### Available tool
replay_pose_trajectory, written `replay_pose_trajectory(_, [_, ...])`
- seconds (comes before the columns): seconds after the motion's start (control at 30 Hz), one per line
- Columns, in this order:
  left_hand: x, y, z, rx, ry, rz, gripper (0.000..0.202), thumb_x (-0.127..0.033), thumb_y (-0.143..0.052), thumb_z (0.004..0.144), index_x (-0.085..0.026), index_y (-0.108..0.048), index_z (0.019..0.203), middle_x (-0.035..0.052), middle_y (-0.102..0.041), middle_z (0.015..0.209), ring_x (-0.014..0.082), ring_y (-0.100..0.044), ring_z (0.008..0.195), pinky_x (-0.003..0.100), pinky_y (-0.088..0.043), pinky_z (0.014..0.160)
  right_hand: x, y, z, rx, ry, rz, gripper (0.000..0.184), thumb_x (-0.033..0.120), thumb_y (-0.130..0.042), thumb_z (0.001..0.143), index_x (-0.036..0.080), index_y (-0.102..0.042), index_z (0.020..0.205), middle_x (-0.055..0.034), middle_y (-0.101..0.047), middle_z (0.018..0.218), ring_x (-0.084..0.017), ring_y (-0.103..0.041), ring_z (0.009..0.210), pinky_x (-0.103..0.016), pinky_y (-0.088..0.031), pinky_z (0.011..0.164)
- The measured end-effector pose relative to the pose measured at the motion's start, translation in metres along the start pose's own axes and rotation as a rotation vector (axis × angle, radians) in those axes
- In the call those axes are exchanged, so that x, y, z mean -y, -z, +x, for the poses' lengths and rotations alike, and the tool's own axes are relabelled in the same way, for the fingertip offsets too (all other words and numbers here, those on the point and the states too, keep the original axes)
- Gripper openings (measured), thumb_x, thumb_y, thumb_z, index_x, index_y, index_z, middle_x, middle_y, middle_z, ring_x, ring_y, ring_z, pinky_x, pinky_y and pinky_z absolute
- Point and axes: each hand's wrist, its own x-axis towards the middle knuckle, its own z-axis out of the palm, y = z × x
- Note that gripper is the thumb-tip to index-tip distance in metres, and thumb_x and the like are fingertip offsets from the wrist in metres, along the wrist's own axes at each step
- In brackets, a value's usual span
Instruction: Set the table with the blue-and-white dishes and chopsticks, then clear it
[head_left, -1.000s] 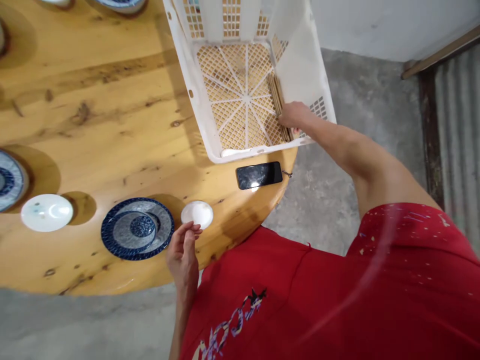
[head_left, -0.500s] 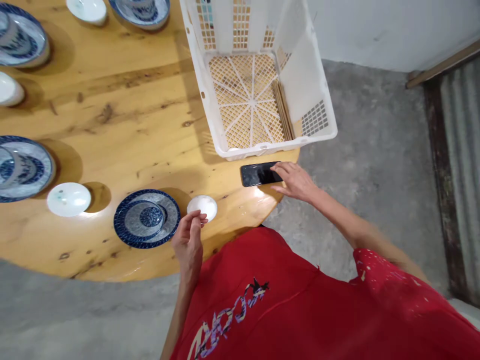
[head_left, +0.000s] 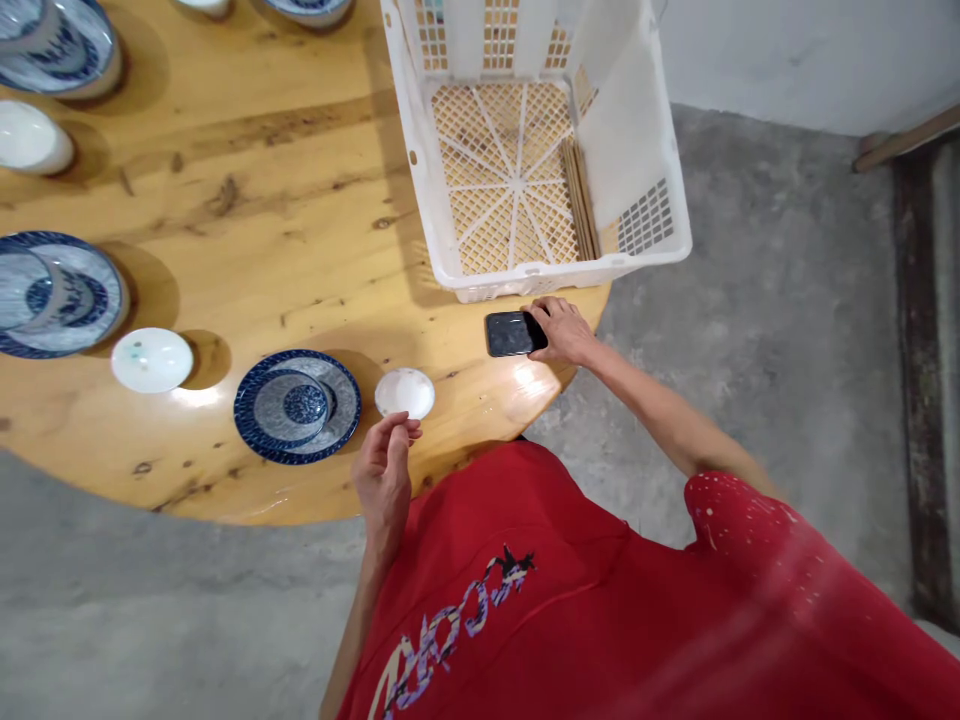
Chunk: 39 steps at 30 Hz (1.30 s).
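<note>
A black smartphone (head_left: 507, 334) lies flat on the wooden table near its right edge. My right hand (head_left: 556, 328) is closed over the phone's right end, fingers at the far side and thumb at the near side, hiding that end. Just in front of a small white dish (head_left: 405, 393), my left hand (head_left: 386, 470) hovers with curled fingers and thumb drawn together; I see nothing in it. Left of that dish sits a blue-rimmed plate (head_left: 251, 425) with a patterned bowl (head_left: 281, 412) on it.
A tall white plastic basket (head_left: 442, 240) stands beyond the phone, with thin brown sticks (head_left: 581, 205) along its inner right side. Farther left are another white dish (head_left: 152, 360), a white bowl (head_left: 34, 138) and more blue-patterned tableware (head_left: 105, 300). The table (head_left: 300, 250) has a curved edge.
My right hand has moved left along the phone and closed around its right end. My left hand stays near the small dish. The whole view has shifted slightly.
</note>
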Motion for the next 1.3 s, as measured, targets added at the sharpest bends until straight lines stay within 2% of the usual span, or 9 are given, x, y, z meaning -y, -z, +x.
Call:
replay_pose_trajectory(0.37, [0.000,-0.005,-0.002,0.001,-0.007,-0.006,0.033,-0.043,-0.056,0.089,-0.016,-0.066,0.105,0.0058,-0.071,0.091,0.0152,-0.066,0.081,0.029,-0.051,0.079,0.007,0.000,0.001,0.002,-0.055,-0.060,0.090,0.049,-0.079,0.064,0.018,-0.044,0.141,-0.0173,-0.047,0.131,-0.036,-0.042,0.116,-0.043,-0.032,0.097])
replay_pose_trajectory(0.77, [-0.003,-0.013,0.000,0.006,-0.029,-0.016,0.031,-0.042,-0.057,0.089,-0.016,-0.067,0.103,0.0050,-0.070,0.089,0.0147,-0.065,0.079,0.029,-0.051,0.077,0.001,0.002,0.008,-0.005,-0.007,-0.064,0.088,0.054,-0.081,0.062,0.020,-0.049,0.136,-0.0173,-0.049,0.128,-0.036,-0.043,0.114,-0.043,-0.032,0.094])
replay_pose_trajectory(1.3, [-0.002,-0.020,-0.003,0.015,-0.002,0.007,0.032,-0.043,-0.056,0.089,-0.016,-0.067,0.103,0.0051,-0.070,0.088,0.0152,-0.066,0.080,0.028,-0.050,0.076,-0.003,-0.002,0.005,0.034,-0.016,-0.053,0.092,0.056,-0.078,0.066,0.018,-0.041,0.142,-0.0190,-0.044,0.135,-0.039,-0.039,0.120,-0.045,-0.028,0.098])
